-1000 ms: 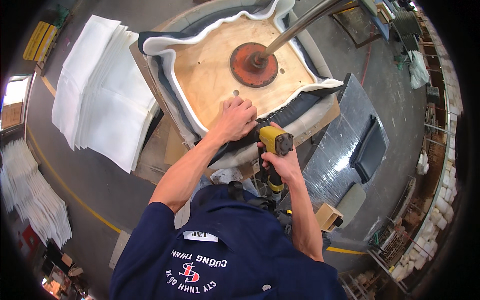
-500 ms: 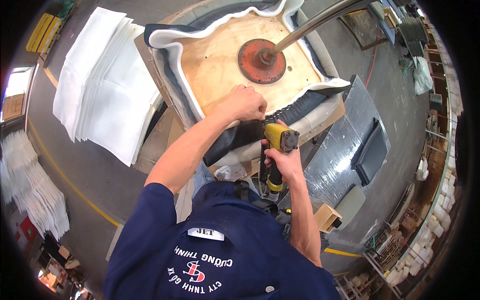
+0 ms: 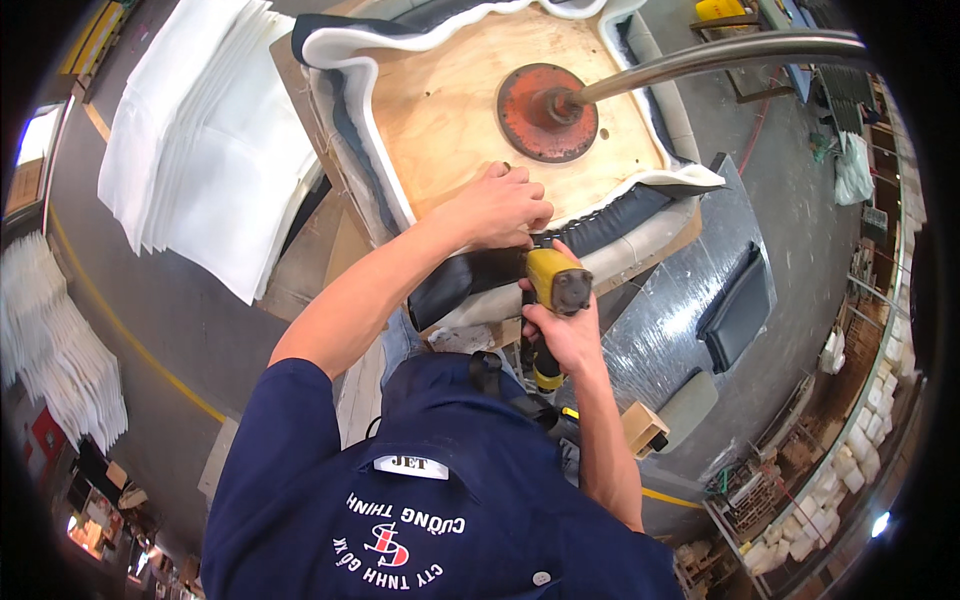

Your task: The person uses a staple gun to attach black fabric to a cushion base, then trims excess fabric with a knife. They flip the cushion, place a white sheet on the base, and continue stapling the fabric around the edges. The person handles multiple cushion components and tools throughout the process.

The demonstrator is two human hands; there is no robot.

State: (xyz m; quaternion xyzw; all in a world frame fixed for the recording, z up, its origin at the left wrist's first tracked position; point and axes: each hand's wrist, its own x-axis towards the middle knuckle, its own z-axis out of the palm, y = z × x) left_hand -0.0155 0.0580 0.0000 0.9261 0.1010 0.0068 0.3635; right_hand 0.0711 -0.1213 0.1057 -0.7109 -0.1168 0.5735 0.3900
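In my right hand [image 3: 568, 335] is a yellow staple gun [image 3: 557, 275] with a dark grip, its nose against the near edge of an upside-down seat cushion. My left hand [image 3: 500, 207] is closed at that same edge, fingers pressing the black cover [image 3: 440, 290] onto the bare plywood base [image 3: 440, 110]. A row of staples runs along the cover right of the gun. White padding [image 3: 350, 48] stands up loosely round the other sides. An orange round plate [image 3: 530, 85] on a bent metal rod [image 3: 700, 60] rests on the plywood. My fingertips partly hide the edge.
A tall stack of white padding sheets [image 3: 200, 150] stands to the left, another white stack [image 3: 60, 340] beyond it. On the right, a film-wrapped table [image 3: 650, 330] bears a black cushion [image 3: 737, 310] and a small wooden box [image 3: 642, 428].
My view has shifted, so the cushion appears farther right and higher. The staple gun and my left hand sit slightly farther left along the cushion's near edge.
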